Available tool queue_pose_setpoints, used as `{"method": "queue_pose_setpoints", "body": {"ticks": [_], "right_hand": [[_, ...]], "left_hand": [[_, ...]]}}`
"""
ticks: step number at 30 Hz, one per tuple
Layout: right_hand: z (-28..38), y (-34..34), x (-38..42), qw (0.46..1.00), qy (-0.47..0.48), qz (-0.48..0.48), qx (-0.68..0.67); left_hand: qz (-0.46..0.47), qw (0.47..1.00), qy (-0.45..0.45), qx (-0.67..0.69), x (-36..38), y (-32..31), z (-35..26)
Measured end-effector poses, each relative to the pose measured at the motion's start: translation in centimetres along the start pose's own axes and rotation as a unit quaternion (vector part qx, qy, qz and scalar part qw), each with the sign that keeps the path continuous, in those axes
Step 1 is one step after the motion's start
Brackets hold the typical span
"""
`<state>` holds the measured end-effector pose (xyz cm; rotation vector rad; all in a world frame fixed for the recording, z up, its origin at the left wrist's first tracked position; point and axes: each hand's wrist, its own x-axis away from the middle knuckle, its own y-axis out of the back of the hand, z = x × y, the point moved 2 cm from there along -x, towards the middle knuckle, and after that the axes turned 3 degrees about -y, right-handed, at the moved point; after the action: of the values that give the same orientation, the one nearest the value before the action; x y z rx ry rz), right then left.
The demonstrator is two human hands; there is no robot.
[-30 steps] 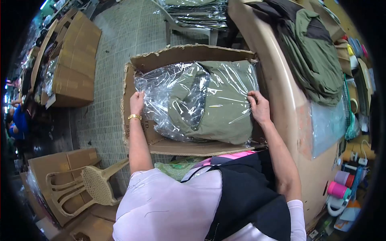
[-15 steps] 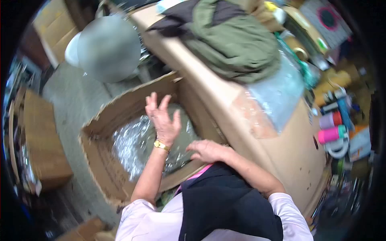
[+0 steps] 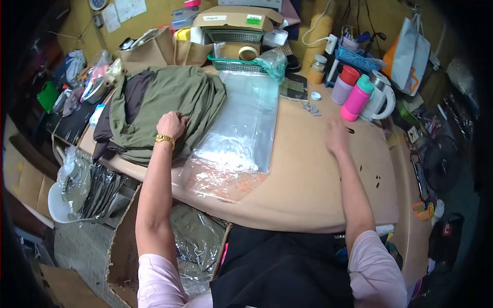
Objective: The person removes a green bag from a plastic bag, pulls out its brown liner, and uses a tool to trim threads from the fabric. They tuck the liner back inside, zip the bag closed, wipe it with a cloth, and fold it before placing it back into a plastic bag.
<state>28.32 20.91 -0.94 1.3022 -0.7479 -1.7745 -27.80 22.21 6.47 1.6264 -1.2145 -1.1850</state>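
Note:
My left hand (image 3: 172, 126), with a gold watch at the wrist, is closed on the upper layer of an olive green garment (image 3: 154, 97). The garment lies in a loose heap with a dark lining showing at its left side. Beside it, a stack of clear plastic bags (image 3: 241, 123) lies flat on the padded table (image 3: 303, 174). My right hand (image 3: 337, 136) is over the right part of the table, near a pink bottle (image 3: 356, 100). Motion smears its fingers.
A cardboard box (image 3: 120, 256) with plastic-wrapped green clothing (image 3: 192, 241) stands below the table's front edge. Along the back are a green basket (image 3: 239, 64), paper bags (image 3: 149, 51) and a kettle (image 3: 379, 100). A white stool (image 3: 64, 203) holding wrapped packs is at left.
My view has swung from the cardboard box up to the table. My left hand has left the space over the box and gripped the green garment. My right hand has moved over the table.

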Motion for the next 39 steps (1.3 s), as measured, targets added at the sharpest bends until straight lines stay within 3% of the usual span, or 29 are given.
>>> {"method": "queue_pose_setpoints", "body": {"ticks": [1, 4, 6, 8, 10, 11, 12, 13, 15, 16, 18, 19, 20, 22, 23, 25, 27, 29, 30, 32, 33, 35, 38, 39], "right_hand": [[-2.7, -0.7, -1.0, 0.994, -0.049, -0.032, 0.095], [-4.1, 0.9, -1.1, 0.991, -0.07, 0.01, 0.113], [-3.3, 2.8, -1.0, 0.989, -0.097, 0.068, 0.086], [-5.7, 0.8, -2.1, 0.992, -0.067, 0.054, 0.089], [-7.4, -0.8, -2.4, 0.994, -0.047, 0.04, 0.093], [-8.2, -1.1, -2.4, 0.982, -0.147, 0.008, -0.115], [-8.6, -1.3, -2.4, 0.917, -0.239, -0.027, -0.317], [-7.8, -0.7, -2.7, 0.917, -0.238, -0.026, -0.318], [-3.9, 3.6, -2.2, 0.905, -0.124, -0.144, -0.382], [-0.3, 7.1, -1.0, 0.906, -0.083, -0.137, -0.391], [6.5, 13.0, 2.4, 0.894, -0.011, -0.094, -0.438], [8.9, 14.7, 4.4, 0.877, 0.02, -0.057, -0.476], [11.9, 16.5, 6.9, 0.894, 0.043, -0.01, -0.446], [14.6, 16.8, 10.3, 0.928, 0.135, 0.078, -0.338], [14.7, 16.1, 11.4, 0.932, 0.125, 0.149, -0.306], [11.0, 11.0, 13.8, 0.963, 0.175, 0.131, -0.156], [7.3, 9.0, 15.0, 0.974, 0.172, 0.129, -0.065], [4.8, 8.8, 14.2, 0.959, 0.225, 0.099, -0.145], [4.5, 9.3, 13.3, 0.961, 0.217, 0.098, -0.14], [4.7, 10.5, 11.9, 0.951, 0.065, 0.176, -0.246], [5.5, 10.9, 11.5, 0.965, 0.029, 0.134, -0.225], [9.0, 11.9, 11.6, 0.939, -0.074, 0.214, -0.26], [15.4, 12.2, 15.0, 0.921, 0.036, 0.279, -0.27], [16.9, 11.7, 15.3, 0.909, 0.06, 0.349, -0.222]], "left_hand": [[-0.005, 1.0, 0.01, -0.008, -0.3, 0.0, 0.5], [-0.049, 0.997, 0.022, 0.05, -2.0, 0.7, 3.7], [-0.095, 0.967, 0.105, 0.212, -4.1, 0.8, 7.1], [-0.226, 0.962, 0.089, 0.126, -3.8, 4.7, 6.1], [-0.22, 0.97, 0.013, 0.098, -3.1, 10.1, 2.0], [-0.228, 0.965, -0.043, 0.125, -1.2, 12.1, -1.8], [-0.238, 0.954, -0.099, 0.152, 1.3, 13.3, -6.4], [-0.195, 0.961, -0.119, 0.156, 3.8, 13.7, -10.5], [-0.055, 0.965, -0.201, 0.157, 7.3, 11.6, -16.1], [-0.006, 0.941, -0.273, 0.199, 9.7, 10.0, -18.4], [0.027, 0.921, -0.332, 0.2, 14.6, 6.2, -21.7], [0.013, 0.927, -0.356, 0.114, 16.8, 3.6, -22.8], [-0.002, 0.925, -0.378, 0.029, 18.9, 0.9, -23.6], [0.106, 0.928, -0.353, 0.054, 22.5, -3.7, -25.1], [0.106, 0.909, -0.393, 0.095, 24.2, -4.5, -25.5], [0.052, 0.858, -0.449, 0.243, 26.6, -3.9, -26.3], [-0.027, 0.872, -0.381, 0.306, 27.4, -1.1, -24.7], [-0.149, 0.893, -0.285, 0.314, 26.9, -0.2, -21.5], [-0.155, 0.903, -0.23, 0.327, 26.3, -0.8, -19.5], [-0.073, 0.944, -0.151, 0.283, 25.9, -1.9, -16.7], [-0.071, 0.955, -0.18, 0.226, 25.8, -2.0, -16.7], [-0.042, 0.966, -0.202, 0.159, 26.1, -1.8, -17.7], [0.004, 0.956, -0.245, 0.159, 26.3, -2.2, -19.3], [0.014, 0.946, -0.262, 0.192, 26.1, -3.2, -19.4]]}}
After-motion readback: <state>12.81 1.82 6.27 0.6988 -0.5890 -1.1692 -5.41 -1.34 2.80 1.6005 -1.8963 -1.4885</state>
